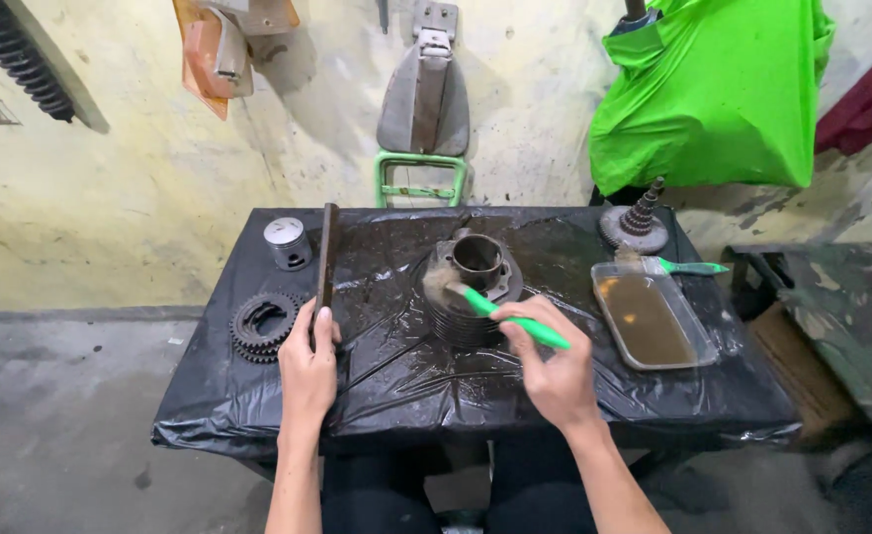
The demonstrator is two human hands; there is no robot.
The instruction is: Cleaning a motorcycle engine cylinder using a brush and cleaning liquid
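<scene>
Black-plastic-covered desk [406,386] by yellow wall. Right hand [555,371], wrist bent inward, fingers clamped on green brush [510,318], bristles on engine cylinder [471,287] at desk centre. Left hand [307,366] grips upright dark bar [326,262], w/ gears [261,326] just left.

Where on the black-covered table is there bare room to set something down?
Bare plastic lies along the table front edge, between the right hand and the tray of brown liquid, and at the back between the piston and finned cylinder. It is crowded around the sprockets by the left hand.
</scene>
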